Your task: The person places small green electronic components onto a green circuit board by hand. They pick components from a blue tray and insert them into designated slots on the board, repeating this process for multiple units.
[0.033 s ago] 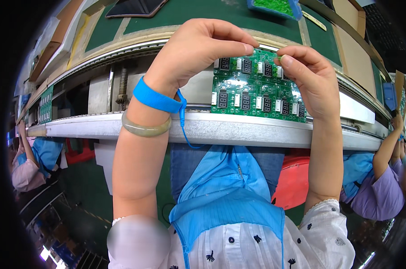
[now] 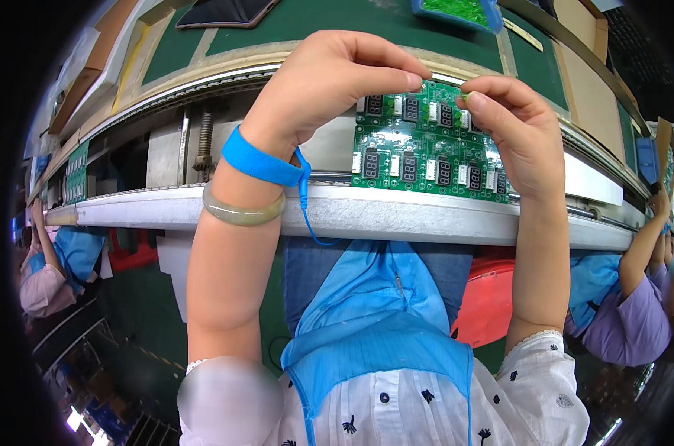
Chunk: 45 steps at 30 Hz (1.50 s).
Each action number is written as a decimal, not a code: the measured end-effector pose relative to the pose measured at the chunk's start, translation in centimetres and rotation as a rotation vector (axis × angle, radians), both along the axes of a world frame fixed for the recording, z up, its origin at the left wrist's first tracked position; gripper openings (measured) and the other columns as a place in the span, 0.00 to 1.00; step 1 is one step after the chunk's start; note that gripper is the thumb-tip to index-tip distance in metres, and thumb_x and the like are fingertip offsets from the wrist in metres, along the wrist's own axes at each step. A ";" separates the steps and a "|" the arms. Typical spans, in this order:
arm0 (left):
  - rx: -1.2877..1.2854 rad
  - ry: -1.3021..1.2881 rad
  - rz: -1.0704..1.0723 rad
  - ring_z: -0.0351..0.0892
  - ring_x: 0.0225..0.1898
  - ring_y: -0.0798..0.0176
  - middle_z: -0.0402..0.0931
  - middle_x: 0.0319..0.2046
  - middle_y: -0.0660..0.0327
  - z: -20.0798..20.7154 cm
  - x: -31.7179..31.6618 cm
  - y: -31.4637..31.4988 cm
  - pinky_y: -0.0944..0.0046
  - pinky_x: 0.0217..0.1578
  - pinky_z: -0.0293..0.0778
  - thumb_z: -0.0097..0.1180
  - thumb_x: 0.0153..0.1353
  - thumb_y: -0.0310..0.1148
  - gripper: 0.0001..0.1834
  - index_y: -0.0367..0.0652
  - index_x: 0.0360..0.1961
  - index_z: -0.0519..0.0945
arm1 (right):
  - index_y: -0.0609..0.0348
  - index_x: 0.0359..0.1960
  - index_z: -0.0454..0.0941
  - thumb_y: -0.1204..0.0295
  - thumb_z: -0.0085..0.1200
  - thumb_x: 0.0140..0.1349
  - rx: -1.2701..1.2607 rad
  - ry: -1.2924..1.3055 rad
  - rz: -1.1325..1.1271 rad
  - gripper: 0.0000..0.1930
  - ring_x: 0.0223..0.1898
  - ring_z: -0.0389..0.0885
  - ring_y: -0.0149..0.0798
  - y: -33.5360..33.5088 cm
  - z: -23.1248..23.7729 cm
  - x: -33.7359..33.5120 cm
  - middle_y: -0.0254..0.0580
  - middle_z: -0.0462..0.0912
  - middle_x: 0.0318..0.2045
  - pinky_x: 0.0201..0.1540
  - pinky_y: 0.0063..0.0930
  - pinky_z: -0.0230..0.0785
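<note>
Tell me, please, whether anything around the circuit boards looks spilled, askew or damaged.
Nothing stands out: the circuit boards lie together, their dark displays in rows, and green pieces sit inside the blue bin. The right hand hides part of them; tiny flaws cannot be judged.

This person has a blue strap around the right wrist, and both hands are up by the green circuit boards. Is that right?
Not quite: the head view shows the blue strap around the left wrist. The left hand and right hand are indeed up by the green circuit boards.
</note>
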<state>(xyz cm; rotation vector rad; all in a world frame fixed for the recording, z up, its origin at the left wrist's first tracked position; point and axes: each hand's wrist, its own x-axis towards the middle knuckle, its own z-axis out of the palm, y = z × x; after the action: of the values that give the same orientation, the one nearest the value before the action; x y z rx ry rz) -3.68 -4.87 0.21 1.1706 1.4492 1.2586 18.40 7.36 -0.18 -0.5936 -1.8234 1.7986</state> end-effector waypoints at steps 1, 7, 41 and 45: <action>-0.011 0.012 0.000 0.84 0.42 0.69 0.87 0.39 0.61 0.0 0.0 0.1 0.71 0.48 0.77 0.69 0.60 0.32 0.13 0.40 0.45 0.89 | 0.62 0.46 0.86 0.73 0.65 0.64 0.017 -0.008 -0.007 0.11 0.43 0.84 0.27 0.0 0.0 0.0 0.38 0.88 0.40 0.48 0.19 0.74; 0.024 0.035 -0.001 0.84 0.42 0.68 0.87 0.39 0.61 -0.2 -0.1 0.0 0.70 0.47 0.78 0.69 0.61 0.32 0.13 0.38 0.45 0.88 | 0.64 0.45 0.86 0.75 0.65 0.64 0.058 -0.016 -0.048 0.10 0.41 0.84 0.27 -0.4 -0.2 -0.2 0.39 0.88 0.39 0.47 0.19 0.75; 0.226 0.394 0.206 0.85 0.32 0.57 0.86 0.31 0.50 -2.1 -1.2 -2.2 0.60 0.37 0.79 0.64 0.57 0.31 0.11 0.34 0.36 0.87 | 0.55 0.32 0.86 0.73 0.67 0.53 1.335 -0.371 -0.025 0.05 0.40 0.78 0.46 -4.5 0.0 -4.1 0.37 0.81 0.30 0.45 0.39 0.70; 0.254 0.386 0.158 0.85 0.33 0.54 0.85 0.30 0.50 -2.8 -1.1 -2.1 0.59 0.38 0.79 0.64 0.56 0.31 0.10 0.34 0.35 0.87 | 0.56 0.33 0.86 0.73 0.67 0.54 1.290 -0.373 -0.060 0.05 0.39 0.78 0.47 -3.7 0.5 -3.4 0.39 0.81 0.30 0.45 0.40 0.70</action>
<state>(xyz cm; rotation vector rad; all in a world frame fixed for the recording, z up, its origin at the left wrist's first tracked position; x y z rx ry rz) -4.82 -6.92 -2.63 1.5596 1.7245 1.4101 15.04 3.65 0.33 -0.4185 -2.6343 0.1992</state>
